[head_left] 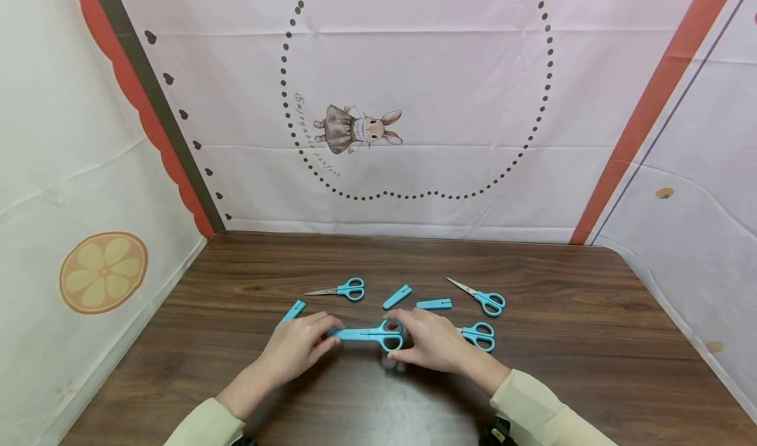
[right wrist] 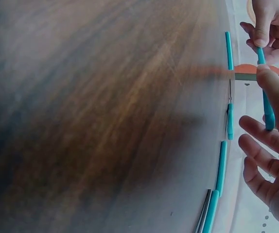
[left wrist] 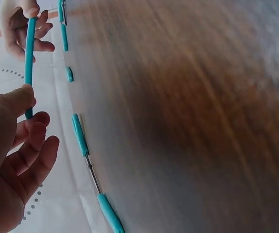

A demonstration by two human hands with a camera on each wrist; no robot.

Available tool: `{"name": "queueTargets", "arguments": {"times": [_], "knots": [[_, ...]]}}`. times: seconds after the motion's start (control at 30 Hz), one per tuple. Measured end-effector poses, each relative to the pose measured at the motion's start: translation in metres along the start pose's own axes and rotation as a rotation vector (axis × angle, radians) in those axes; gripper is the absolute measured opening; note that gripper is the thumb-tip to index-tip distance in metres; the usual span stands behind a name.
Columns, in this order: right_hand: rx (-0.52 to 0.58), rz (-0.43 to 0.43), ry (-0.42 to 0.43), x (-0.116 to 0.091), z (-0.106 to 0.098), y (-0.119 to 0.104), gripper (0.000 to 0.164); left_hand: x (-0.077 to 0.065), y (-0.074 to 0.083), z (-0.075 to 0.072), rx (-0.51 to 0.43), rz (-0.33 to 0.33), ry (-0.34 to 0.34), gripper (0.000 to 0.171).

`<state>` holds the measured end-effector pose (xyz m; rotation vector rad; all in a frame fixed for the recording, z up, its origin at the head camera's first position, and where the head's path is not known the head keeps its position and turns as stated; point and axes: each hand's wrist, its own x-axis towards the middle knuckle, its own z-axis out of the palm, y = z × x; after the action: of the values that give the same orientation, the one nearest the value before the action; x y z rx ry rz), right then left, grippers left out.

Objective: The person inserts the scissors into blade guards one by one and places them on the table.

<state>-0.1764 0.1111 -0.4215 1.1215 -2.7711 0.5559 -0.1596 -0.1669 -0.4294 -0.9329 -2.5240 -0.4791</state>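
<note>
Light-blue scissors (head_left: 387,335) with a blue cover (head_left: 355,334) over their blades lie level between my two hands, held up over the table in the wrist views. My left hand (head_left: 301,344) pinches the tip end of the cover between thumb and index finger. At the other end, my right hand (head_left: 434,341) holds the handle loops between thumb and fingers. The left wrist view shows the covered scissors (left wrist: 29,58) edge-on, with the left hand's other fingers loosely bent. The blades are hidden inside the cover.
Uncovered scissors (head_left: 351,289) lie behind on the brown table (head_left: 254,262), other scissors (head_left: 489,303) at back right, and a third pair (head_left: 480,336) partly behind my right hand. Loose blue covers lie about: one (head_left: 397,297), another (head_left: 434,304), and one (head_left: 292,311) by my left hand.
</note>
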Motion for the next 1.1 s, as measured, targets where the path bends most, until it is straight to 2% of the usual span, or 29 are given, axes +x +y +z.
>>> {"name": "queueTargets", "arguments": {"times": [0.17, 0.4, 1.1], "knots": [[0.01, 0.003, -0.015, 0.0007, 0.0007, 0.0008, 0.061, 0.0003, -0.0012, 0.0003, -0.01, -0.014, -0.018, 0.016], [-0.001, 0.004, -0.023, 0.0014, 0.0033, -0.0001, 0.06, 0.0019, -0.002, 0.001, 0.01, -0.081, -0.077, 0.013], [-0.054, 0.005, -0.039, 0.0095, 0.0096, -0.0035, 0.06, 0.002, -0.0071, 0.0003, 0.059, -0.166, -0.169, 0.014]]}}
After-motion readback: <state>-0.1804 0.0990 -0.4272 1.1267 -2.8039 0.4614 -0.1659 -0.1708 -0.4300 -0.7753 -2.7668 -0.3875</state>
